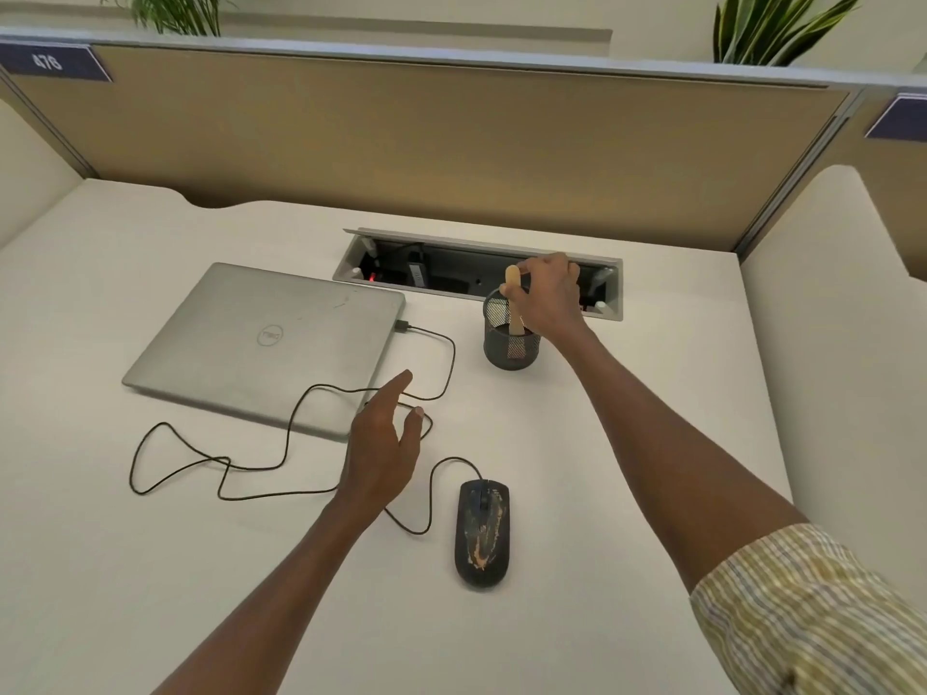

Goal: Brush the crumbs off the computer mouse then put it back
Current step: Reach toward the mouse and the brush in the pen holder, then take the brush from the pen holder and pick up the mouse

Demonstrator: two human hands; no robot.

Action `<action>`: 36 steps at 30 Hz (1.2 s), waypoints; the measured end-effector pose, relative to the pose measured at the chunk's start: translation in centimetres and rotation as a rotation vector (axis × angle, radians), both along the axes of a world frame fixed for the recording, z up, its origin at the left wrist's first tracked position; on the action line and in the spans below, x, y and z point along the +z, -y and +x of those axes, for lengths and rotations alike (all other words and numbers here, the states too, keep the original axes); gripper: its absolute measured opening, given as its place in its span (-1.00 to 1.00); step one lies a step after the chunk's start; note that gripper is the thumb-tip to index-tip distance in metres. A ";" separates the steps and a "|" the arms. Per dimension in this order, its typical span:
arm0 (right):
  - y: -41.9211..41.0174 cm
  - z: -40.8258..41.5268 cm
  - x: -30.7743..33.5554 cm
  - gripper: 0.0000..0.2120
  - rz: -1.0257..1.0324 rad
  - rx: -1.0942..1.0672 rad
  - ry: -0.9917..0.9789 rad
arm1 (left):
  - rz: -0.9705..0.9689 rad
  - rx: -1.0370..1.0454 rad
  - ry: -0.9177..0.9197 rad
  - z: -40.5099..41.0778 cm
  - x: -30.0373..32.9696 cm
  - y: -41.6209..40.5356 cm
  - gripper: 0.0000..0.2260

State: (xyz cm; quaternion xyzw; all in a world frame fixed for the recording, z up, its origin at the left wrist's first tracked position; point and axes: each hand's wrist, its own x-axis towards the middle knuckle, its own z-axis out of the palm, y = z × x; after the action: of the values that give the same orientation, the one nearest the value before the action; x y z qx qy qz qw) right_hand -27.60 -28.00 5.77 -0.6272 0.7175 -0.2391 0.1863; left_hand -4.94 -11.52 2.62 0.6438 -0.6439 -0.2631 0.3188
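A black wired computer mouse (pixel 482 534) lies on the white desk (pixel 627 443), its top streaked with pale tan crumbs. Its thin black cable (pixel 200 461) loops left and runs to the closed laptop. A wooden-handled brush (pixel 513 303) stands upright in a black mesh pen cup (pixel 510 338) behind the mouse. My right hand (pixel 549 293) is at the cup's rim, fingers pinched around the top of the brush handle. My left hand (pixel 383 438) hovers flat over the cable, left of and behind the mouse, fingers apart, holding nothing.
A closed silver laptop (pixel 266 343) lies at the left. Behind the cup, an open cable tray (pixel 476 270) is sunk into the desk. A tan partition wall (pixel 451 143) closes the far side, with side panels left and right.
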 end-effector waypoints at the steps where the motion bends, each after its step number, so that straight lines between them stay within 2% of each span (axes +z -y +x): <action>1: 0.2 0.0 -0.1 -0.67 -0.011 0.003 0.002 | -0.002 0.007 -0.001 0.1 0.1 0.0 -0.59; 4: 0.3 -0.2 -0.1 -0.76 -0.049 -0.005 0.027 | -0.006 0.020 -0.012 0.3 0.3 -0.1 -0.59; 10: -1.9 -0.9 1.7 -0.74 -0.087 0.020 0.134 | -0.028 0.019 -0.036 0.0 1.0 -0.9 -0.60; 14: -4.9 -1.8 5.3 -0.79 -0.289 -0.001 0.175 | -0.063 0.002 -0.067 -0.3 1.6 -2.1 -0.64; 19: -10.3 -2.4 9.6 -0.81 -0.502 -0.063 0.285 | -0.088 -0.001 -0.193 -0.2 1.9 -4.9 -0.64; 25: -16.5 -2.5 9.6 -0.81 -0.573 -0.163 0.437 | -0.054 -0.157 -0.291 0.3 0.7 -10.7 -0.39; 28: -19.2 -2.3 8.1 -0.86 -0.534 -0.218 0.495 | 0.011 -0.265 -0.232 0.4 -0.8 -13.2 -0.12; 31: -21.3 -2.0 6.7 -0.83 -0.459 -0.255 0.531 | 0.145 -0.316 -0.212 0.2 -2.2 -15.0 0.10; 36: -23.6 -2.2 5.7 -0.81 -0.438 -0.258 0.493 | 0.283 -0.311 -0.160 -0.2 -4.1 -15.7 0.29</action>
State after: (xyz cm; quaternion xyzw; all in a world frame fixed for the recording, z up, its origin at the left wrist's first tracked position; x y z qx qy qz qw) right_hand -29.77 -4.41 11.44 -0.4799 0.6561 -0.5529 0.1832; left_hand -5.12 4.20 -1.49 0.5521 -0.6648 -0.4470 0.2310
